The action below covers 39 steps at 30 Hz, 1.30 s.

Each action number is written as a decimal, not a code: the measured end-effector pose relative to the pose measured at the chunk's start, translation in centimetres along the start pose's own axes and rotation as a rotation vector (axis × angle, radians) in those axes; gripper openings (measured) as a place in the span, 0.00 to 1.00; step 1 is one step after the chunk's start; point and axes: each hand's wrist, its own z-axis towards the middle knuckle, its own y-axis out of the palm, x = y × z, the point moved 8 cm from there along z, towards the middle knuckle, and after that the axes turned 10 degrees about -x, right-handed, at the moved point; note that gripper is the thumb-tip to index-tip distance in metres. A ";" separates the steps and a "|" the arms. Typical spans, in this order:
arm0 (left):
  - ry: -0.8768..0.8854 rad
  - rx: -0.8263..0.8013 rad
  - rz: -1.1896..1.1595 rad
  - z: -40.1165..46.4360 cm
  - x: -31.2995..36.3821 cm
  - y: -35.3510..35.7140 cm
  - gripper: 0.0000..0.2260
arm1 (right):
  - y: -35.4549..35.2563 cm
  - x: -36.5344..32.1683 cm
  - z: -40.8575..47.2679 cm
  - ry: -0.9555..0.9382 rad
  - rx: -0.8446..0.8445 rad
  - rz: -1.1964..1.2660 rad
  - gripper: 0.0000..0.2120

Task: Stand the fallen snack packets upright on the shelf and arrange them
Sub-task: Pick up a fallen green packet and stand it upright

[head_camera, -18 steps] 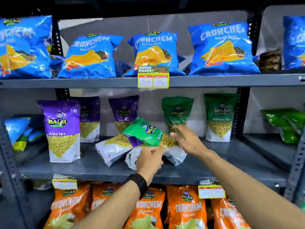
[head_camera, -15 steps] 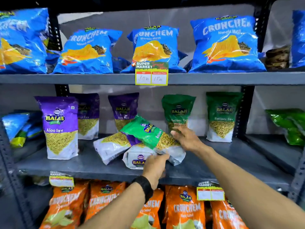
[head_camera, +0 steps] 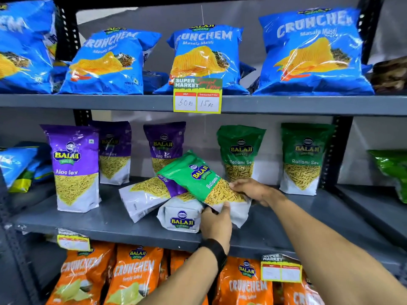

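Note:
On the grey middle shelf lies a pile of fallen packets. A green Ratlami Sev packet rests tilted on top. Under it lie a purple Aloo Sev packet on its side and another packet showing its white bottom end. My left hand grips the lower white end of the green packet from the front. My right hand holds that packet's right edge. Upright purple packets stand to the left, upright green ones to the right.
Blue Crunchem bags fill the shelf above, with a yellow price tag on its edge. Orange Crunchem bags stand on the shelf below. A black upright post borders the bay on the right, and loose green bags lie beyond it.
Both hands have closed in on the green packet: the left hand rose to its lower end and the right hand came down onto its right edge. The view has moved closer.

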 end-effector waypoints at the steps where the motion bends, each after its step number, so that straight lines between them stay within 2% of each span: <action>1: 0.008 -0.012 -0.019 0.2 -0.1 -0.1 0.15 | -0.3 -0.1 -0.8 -0.019 0.022 0.024 0.07; 3: 0.030 -0.079 -0.060 0.1 0.0 -0.3 0.10 | -0.4 -0.2 -2.7 -0.070 0.077 0.073 0.07; 7: 0.085 -0.257 -0.141 -1.2 1.6 -1.6 0.07 | -0.3 -1.1 -7.3 -0.151 0.233 0.197 0.16; 9: 0.112 -0.336 -0.120 -2.6 2.4 -3.4 0.08 | 1.0 -1.5 -10.5 -0.208 0.301 0.263 0.13; 11: 0.122 -0.403 -0.112 -4.5 1.9 -5.4 0.11 | 3.7 -1.2 -13.9 -0.210 0.339 0.294 0.06; 12: 0.070 -0.463 -0.028 -6.3 -1.2 -8.1 0.13 | 8.3 0.8 -15.3 -0.169 0.295 0.297 0.04; 13: 0.023 -0.499 0.000 -8.4 -3.8 -11.3 0.14 | 12.7 2.3 -17.2 -0.109 0.319 0.322 0.04; 14: 0.063 -0.530 0.011 -8.8 -3.6 -12.1 0.14 | 13.2 2.6 -17.9 -0.134 0.352 0.325 0.05; 19: 0.159 -0.581 0.048 -9.6 -1.0 -15.0 0.11 | 15.0 1.8 -21.1 -0.196 0.493 0.270 0.12; 27: 0.336 -0.587 0.043 -12.2 3.9 -15.2 0.17 | 14.4 -1.5 -25.6 -0.392 0.589 0.355 0.11; 39: 0.315 -0.581 0.045 -12.3 4.4 -15.1 0.14 | 14.3 -1.5 -25.4 -0.359 0.595 0.352 0.11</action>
